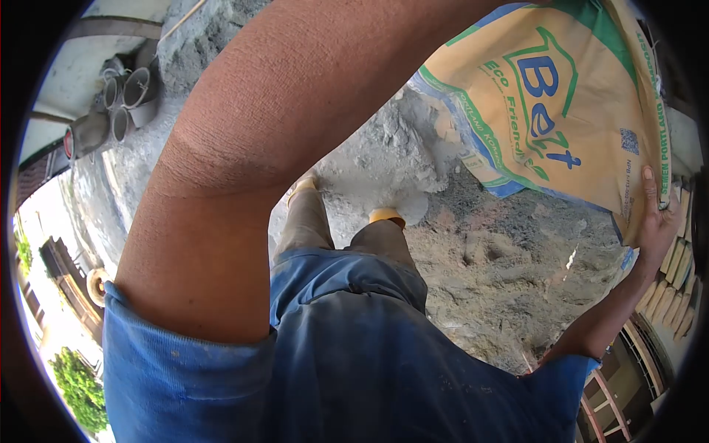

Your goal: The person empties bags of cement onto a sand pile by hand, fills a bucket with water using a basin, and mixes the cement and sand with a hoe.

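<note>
A tan paper cement bag (591, 96) with blue and green print hangs tilted at the upper right. My right hand (656, 218) grips its lower right edge, thumb pressed on the printed face and fingers behind. My left arm crosses the upper middle and runs out past the top edge beside the bag, so my left hand is out of sight. Below the bag's left end lies a heap of pale grey powder (388, 140) on darker sandy material (502, 258). The bag's opening cannot be made out.
My feet in yellowish footwear (387, 215) stand at the powder's edge. Several buckets (139, 88) sit at the upper left. Stacked wooden pieces (673, 284) are at the right, above a reddish ladder-like frame (607, 406). A green bush (77, 387) shows at the lower left.
</note>
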Demonstrator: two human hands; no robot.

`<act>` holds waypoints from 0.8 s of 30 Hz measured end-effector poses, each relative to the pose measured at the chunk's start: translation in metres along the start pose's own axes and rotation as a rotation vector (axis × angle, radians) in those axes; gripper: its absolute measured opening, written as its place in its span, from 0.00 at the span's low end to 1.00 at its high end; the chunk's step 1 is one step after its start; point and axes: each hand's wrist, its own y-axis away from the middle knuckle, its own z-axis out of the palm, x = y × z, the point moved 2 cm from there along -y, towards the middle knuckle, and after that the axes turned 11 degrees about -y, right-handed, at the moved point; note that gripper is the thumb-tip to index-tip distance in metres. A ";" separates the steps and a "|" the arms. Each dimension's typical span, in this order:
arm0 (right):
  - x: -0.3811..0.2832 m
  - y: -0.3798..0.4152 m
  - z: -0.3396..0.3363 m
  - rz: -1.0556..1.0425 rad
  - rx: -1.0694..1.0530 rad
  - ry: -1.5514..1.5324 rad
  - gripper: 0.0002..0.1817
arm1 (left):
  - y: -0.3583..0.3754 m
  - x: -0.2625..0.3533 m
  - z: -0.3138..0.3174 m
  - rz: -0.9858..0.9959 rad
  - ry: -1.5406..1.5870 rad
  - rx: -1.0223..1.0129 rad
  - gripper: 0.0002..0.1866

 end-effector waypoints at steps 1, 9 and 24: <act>-0.004 -0.001 -0.001 0.017 -0.001 -0.017 0.21 | 0.001 0.002 -0.004 0.007 -0.005 -0.014 0.18; -0.035 0.009 0.015 0.108 0.107 -0.052 0.22 | 0.029 -0.046 -0.102 0.017 -0.105 -0.153 0.18; -0.081 0.083 0.040 0.257 0.279 0.062 0.31 | 0.453 -0.370 -0.603 -0.962 -0.936 0.370 0.15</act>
